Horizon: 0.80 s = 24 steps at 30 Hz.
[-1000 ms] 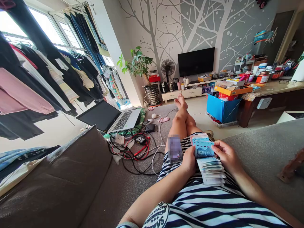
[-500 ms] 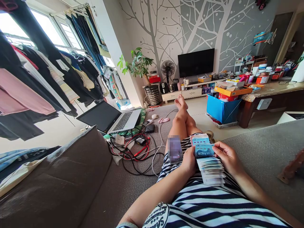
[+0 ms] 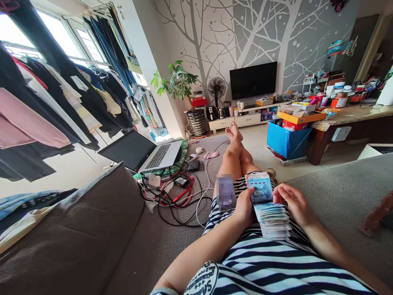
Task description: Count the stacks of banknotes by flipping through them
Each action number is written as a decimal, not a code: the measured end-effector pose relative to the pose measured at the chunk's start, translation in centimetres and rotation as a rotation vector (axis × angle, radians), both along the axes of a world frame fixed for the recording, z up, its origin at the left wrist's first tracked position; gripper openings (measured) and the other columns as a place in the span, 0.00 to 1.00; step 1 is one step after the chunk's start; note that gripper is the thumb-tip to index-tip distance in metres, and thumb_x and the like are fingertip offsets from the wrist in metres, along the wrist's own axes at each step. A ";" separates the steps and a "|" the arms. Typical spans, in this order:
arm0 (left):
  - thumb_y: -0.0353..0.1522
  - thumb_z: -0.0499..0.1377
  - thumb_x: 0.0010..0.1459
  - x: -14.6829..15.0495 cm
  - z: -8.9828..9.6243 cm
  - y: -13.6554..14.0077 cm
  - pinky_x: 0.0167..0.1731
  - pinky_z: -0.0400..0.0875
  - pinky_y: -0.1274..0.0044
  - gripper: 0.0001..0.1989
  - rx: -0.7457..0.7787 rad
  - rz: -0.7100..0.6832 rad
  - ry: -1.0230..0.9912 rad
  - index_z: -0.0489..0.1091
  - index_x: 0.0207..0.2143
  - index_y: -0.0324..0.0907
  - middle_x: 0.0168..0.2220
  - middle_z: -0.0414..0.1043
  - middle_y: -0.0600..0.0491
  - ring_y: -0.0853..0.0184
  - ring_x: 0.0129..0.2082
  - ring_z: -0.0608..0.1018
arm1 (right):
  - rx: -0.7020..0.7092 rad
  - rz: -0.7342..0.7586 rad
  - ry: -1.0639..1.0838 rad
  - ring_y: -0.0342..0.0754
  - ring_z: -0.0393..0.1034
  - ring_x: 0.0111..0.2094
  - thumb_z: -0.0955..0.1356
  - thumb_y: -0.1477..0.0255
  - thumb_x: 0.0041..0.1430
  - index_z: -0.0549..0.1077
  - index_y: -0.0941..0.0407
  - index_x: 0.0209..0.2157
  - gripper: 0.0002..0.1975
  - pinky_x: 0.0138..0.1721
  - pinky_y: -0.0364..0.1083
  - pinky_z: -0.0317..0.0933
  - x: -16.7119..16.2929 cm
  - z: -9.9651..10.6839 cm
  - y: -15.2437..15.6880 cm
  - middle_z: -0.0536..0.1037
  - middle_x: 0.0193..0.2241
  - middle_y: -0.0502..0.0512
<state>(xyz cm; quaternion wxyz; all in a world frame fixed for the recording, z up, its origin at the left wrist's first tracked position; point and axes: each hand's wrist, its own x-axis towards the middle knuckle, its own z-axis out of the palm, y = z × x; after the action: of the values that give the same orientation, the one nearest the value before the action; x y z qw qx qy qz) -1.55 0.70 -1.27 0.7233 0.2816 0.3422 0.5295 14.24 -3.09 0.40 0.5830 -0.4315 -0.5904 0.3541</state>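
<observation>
Right grip (image 3: 294, 203) now slightly inward, closure unclear, beside blue banknote (image 3: 260, 192); left grip (image 3: 245, 207) pinching its left edge; wide sofa (image 3: 333, 188) rightward

The head camera looks forward and down over the legs (image 3: 232, 160).

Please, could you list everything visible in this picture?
Banknotes: many, mostly blue, lower centre
Phone: one, purplish, left of banknotes
Laptop: one, silver-black, at left
Cables: several, black, red, white, near laptop
Sofa: one, grey, foreground
Clothes: many, mixed colours, hanging at left
Wall: one, grey-white, background
Cabinet: one, white, background centre
TV: one, black, above cabinet
Plant: one, green, left of cabinet
Fan: one, black, beside plant
Table: one, brown, right, cluttered
Bin: one, blue, beside table
Legs: two, bare, centre
Left hand: one, bare, holding banknotes
Right hand: one, bare, at banknotes' right edge
</observation>
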 end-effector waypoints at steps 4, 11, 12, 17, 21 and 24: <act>0.37 0.66 0.43 0.0 0.4 -0.3 0.47 0.73 0.63 0.11 -0.005 -0.043 -0.024 0.75 0.29 0.41 0.30 0.80 0.48 0.51 0.41 0.81 | -0.077 -0.059 0.017 0.46 0.65 0.23 0.71 0.48 0.55 0.71 0.54 0.24 0.24 0.26 0.44 0.60 0.0 -0.8 0.8 0.72 0.20 0.50; 0.36 0.66 0.41 -0.1 0.8 -0.7 0.46 0.72 0.64 0.10 0.056 -0.073 0.006 0.76 0.28 0.41 0.27 0.79 0.50 0.51 0.40 0.81 | -0.120 -0.136 -0.043 0.46 0.62 0.23 0.71 0.46 0.53 0.70 0.54 0.24 0.25 0.25 0.43 0.56 0.1 -2.0 1.8 0.70 0.19 0.48; 0.36 0.66 0.41 -0.1 0.8 -0.7 0.46 0.72 0.64 0.11 0.066 -0.085 0.003 0.76 0.28 0.40 0.27 0.79 0.49 0.51 0.41 0.81 | -0.116 -0.148 -0.062 0.45 0.62 0.23 0.71 0.46 0.54 0.70 0.54 0.24 0.25 0.25 0.43 0.56 0.1 -2.0 1.9 0.69 0.19 0.48; 0.37 0.68 0.41 -0.1 0.4 -0.5 0.47 0.72 0.65 0.11 0.074 -0.107 -0.009 0.76 0.28 0.40 0.31 0.81 0.47 0.51 0.42 0.80 | -0.078 -0.180 -0.104 0.45 0.59 0.22 0.70 0.44 0.54 0.69 0.54 0.23 0.27 0.24 0.43 0.55 0.0 -2.1 2.0 0.67 0.18 0.47; 0.39 0.67 0.42 -0.1 -0.2 -0.1 0.46 0.72 0.65 0.12 0.025 -0.063 -0.017 0.75 0.27 0.41 0.30 0.80 0.49 0.52 0.41 0.80 | -0.063 -0.206 -0.099 0.44 0.58 0.22 0.70 0.45 0.55 0.67 0.54 0.22 0.26 0.24 0.43 0.53 0.0 -2.0 1.8 0.64 0.18 0.46; 0.40 0.68 0.43 -0.1 -0.7 0.2 0.45 0.72 0.65 0.12 -0.016 0.005 0.000 0.74 0.27 0.41 0.27 0.78 0.50 0.53 0.38 0.80 | -0.043 -0.199 -0.087 0.45 0.59 0.23 0.69 0.47 0.57 0.67 0.54 0.22 0.25 0.25 0.43 0.54 0.0 -1.9 1.6 0.64 0.19 0.47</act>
<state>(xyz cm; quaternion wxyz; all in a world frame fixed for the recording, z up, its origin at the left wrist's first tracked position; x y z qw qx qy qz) -1.62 0.94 -2.02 0.7241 0.2751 0.3471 0.5288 14.25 -1.47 -1.54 0.5798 -0.5154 -0.5615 0.2880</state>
